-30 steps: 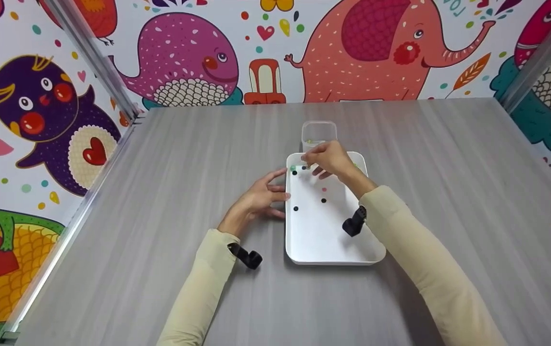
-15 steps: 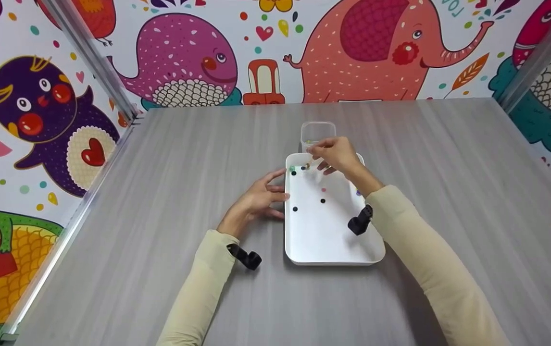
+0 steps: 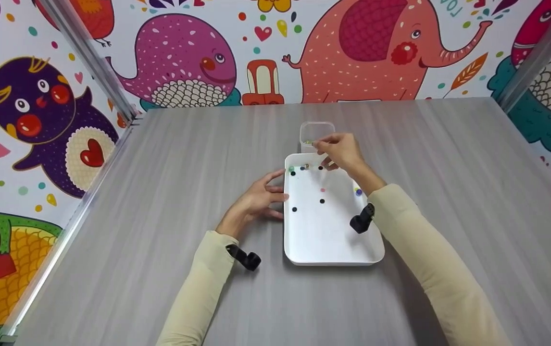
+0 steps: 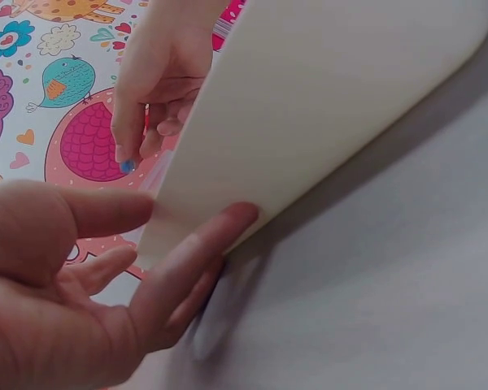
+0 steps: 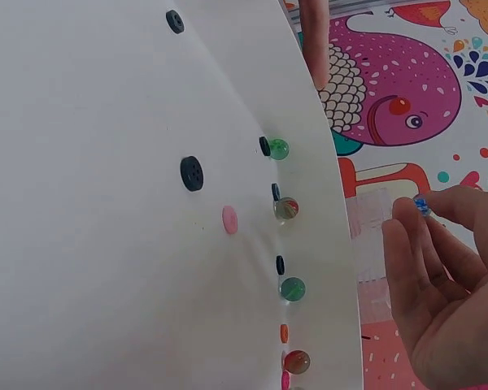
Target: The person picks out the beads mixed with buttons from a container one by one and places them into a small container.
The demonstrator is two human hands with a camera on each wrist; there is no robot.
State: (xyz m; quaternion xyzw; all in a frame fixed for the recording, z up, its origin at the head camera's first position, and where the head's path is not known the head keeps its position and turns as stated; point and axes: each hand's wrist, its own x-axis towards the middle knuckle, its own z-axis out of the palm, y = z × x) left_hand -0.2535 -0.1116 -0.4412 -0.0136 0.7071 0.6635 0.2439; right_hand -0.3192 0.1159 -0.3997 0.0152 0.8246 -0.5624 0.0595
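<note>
Firstly, printed panels (image 3: 184, 53), by which a grey wood-grain table (image 3: 184, 158) is bordered.

Tray (image 3: 328, 235), white, shallow: set on the table; loose buttons and marbles are contained, gathered mostly toward its far end. Were it jolted by either hand, the marbles would probably be set rolling.

Left hand (image 3: 258, 197): fingers spread and fairly straight, laid against the tray's left side; nothing is gripped. If too hard a push were given, the tray could be shifted.

Right hand (image 3: 343, 151): held above the tray's far end, thumb and fingertip brought together in a pinch.

Container (image 3: 316, 132), clear, open-topped: stood just beyond the tray. Small yellow-green contents are seen low inside; their kind cannot be told. Being apparently light, it might be tipped if its wall were knocked by the knuckles.

Marbles (image 5: 293, 289), green and reddish-brown among them: lined along the base of the tray's far wall.

Buttons (image 5: 192, 174), black, pink and orange: some scattered flat, some lying beside the marbles.

Blue piece (image 5: 423, 207), perhaps glass: pinched by the right hand near the container. Should the pinch be loosened too soon, it could be dropped outside.
</note>
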